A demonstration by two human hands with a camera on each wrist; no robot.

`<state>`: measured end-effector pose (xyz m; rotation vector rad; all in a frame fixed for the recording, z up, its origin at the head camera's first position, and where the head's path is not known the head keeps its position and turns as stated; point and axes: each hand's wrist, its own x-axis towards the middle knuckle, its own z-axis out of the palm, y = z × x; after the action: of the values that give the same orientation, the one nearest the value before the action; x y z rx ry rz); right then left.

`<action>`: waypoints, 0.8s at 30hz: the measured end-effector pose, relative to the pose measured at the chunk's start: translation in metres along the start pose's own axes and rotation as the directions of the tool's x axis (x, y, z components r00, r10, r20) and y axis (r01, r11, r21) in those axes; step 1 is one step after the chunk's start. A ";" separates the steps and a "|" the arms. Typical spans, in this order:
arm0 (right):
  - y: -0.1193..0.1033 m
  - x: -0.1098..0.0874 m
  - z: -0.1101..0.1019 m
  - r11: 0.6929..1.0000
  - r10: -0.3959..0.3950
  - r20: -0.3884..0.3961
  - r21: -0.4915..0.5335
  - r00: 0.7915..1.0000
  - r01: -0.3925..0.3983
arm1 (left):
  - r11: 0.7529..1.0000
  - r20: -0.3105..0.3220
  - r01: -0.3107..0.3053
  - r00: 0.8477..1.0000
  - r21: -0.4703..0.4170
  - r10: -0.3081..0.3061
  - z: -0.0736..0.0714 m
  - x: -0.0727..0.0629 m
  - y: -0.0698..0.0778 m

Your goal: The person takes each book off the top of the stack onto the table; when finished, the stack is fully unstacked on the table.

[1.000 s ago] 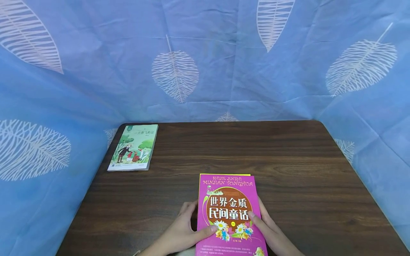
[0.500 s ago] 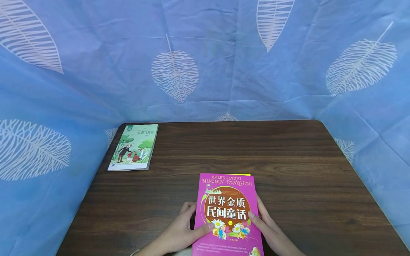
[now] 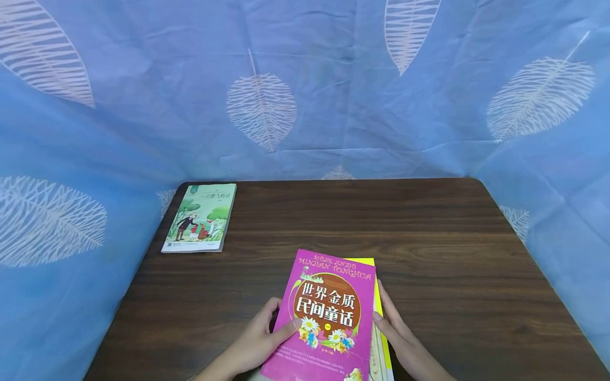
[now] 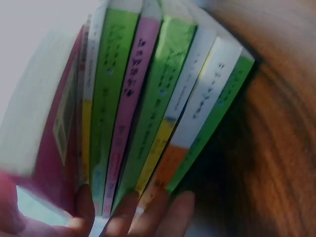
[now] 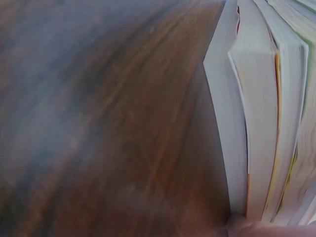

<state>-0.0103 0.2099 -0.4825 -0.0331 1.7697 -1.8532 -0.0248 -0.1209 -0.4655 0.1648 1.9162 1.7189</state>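
Over wide tabletop (image 3: 476, 296), left hand (image 3: 254, 341) round books (image 3: 329, 304); loose right hand (image 3: 405, 344) along page edges (image 5: 260, 128)

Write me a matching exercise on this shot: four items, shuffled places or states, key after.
Items
1. magenta fairy-tale book
2. yellow-edged book
3. green storybook
4. left hand

Places or states
A. partly covered, showing at top and right
B. by the far left corner of the table
C. thumb laid over the topmost cover
D. on top of the stack, turned askew

Pairs: 1-D, 2-A, 3-B, 4-C
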 end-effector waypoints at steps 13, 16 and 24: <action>0.000 0.002 -0.003 0.999 0.008 0.000 -0.035 1.000 -0.008 | 0.983 0.196 0.030 0.981 -0.180 0.006 -0.038 -0.009 0.004; 0.000 0.004 -0.003 0.999 0.023 -0.030 -0.042 0.999 -0.024 | 0.977 0.168 0.039 0.986 -0.211 -0.003 -0.041 -0.009 0.005; 0.000 0.004 0.000 0.998 0.026 -0.063 -0.064 0.998 -0.030 | 0.980 -0.039 0.041 0.998 -0.196 -0.050 -0.050 -0.002 0.012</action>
<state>-0.0133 0.2084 -0.4840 0.0241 1.8624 -1.7952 -0.0497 -0.1638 -0.4523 0.0098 1.7537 1.8811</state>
